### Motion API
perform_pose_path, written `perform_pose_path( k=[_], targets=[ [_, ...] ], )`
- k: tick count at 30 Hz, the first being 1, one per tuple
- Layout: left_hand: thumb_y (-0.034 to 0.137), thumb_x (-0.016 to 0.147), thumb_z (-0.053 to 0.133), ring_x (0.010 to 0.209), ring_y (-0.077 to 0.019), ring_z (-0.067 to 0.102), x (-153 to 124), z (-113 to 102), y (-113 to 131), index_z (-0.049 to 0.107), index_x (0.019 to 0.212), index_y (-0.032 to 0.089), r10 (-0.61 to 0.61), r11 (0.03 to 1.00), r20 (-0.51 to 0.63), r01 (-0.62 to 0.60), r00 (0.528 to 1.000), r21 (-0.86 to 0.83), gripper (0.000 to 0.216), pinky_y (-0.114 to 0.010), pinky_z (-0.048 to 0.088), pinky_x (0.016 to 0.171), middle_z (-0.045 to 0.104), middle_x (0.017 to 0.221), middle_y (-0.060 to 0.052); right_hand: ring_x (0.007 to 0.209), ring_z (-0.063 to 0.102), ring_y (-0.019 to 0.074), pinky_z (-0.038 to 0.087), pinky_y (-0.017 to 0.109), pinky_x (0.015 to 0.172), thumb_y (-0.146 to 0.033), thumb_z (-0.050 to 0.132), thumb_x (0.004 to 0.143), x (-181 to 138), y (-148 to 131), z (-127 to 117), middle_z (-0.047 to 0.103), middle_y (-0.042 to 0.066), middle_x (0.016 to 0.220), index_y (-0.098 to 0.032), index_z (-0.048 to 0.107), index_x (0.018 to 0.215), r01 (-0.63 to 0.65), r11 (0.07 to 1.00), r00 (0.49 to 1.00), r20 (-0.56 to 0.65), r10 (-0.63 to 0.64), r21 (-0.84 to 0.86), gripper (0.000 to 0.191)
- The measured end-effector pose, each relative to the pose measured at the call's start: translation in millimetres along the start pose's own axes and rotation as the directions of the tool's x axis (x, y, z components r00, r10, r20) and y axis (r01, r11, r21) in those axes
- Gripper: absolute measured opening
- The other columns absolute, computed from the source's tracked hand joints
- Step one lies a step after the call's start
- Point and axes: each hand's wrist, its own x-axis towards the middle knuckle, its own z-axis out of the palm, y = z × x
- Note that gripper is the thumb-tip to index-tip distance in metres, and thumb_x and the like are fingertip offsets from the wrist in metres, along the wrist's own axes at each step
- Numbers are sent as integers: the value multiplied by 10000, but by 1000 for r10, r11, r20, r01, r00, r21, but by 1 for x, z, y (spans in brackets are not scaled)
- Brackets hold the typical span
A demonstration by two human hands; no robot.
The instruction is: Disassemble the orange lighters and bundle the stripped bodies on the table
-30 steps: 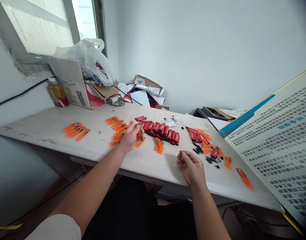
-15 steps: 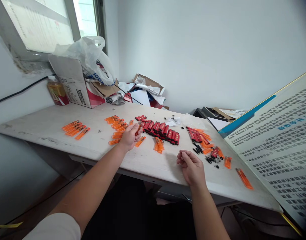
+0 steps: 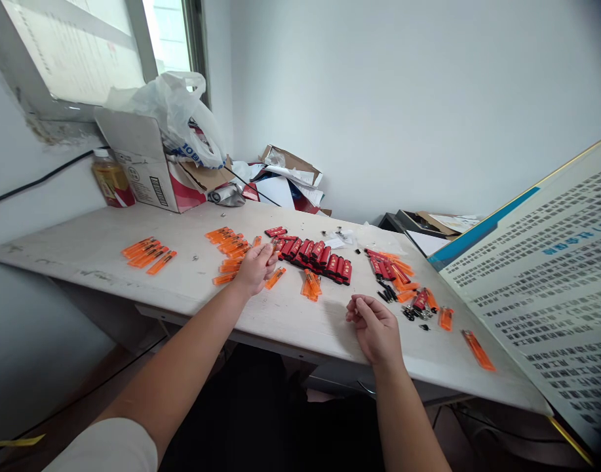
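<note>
- Left hand (image 3: 255,270): curled shut around a lighter (image 3: 271,254), mostly hidden
- Right hand (image 3: 376,330): half-curled, any hold unclear
- Red lighters (image 3: 320,254): packed in rows on desk (image 3: 290,328)
- Orange lighters (image 3: 226,244): scattered just beside left hand

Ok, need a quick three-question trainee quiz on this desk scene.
1. True or false: the right hand rests on the row of red lighters.
2. What sits in the open cardboard box? A: white plastic bag; B: orange lighters; C: black parts.
3. Fill the gap: in view, the lone orange lighter lies to the ___ of the small black parts.
Key: 1 false; 2 A; 3 right.
</note>
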Motion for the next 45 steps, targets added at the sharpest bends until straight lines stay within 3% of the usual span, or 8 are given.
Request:
perform_pose_path(
  k=[45],
  targets=[
    [509, 709, 728, 364, -1, 193, 1, -1, -3, 540, 805, 141, 30, 999, -23, -29, 999, 44, 424, -138, 106, 348, 332, 531, 97, 559, 549, 89, 416, 215, 532, -390, 788, 656, 2, 2, -1, 634, 22, 698, -160, 697, 823, -12, 1000, 1000, 9, 12, 24, 298]
  ],
)
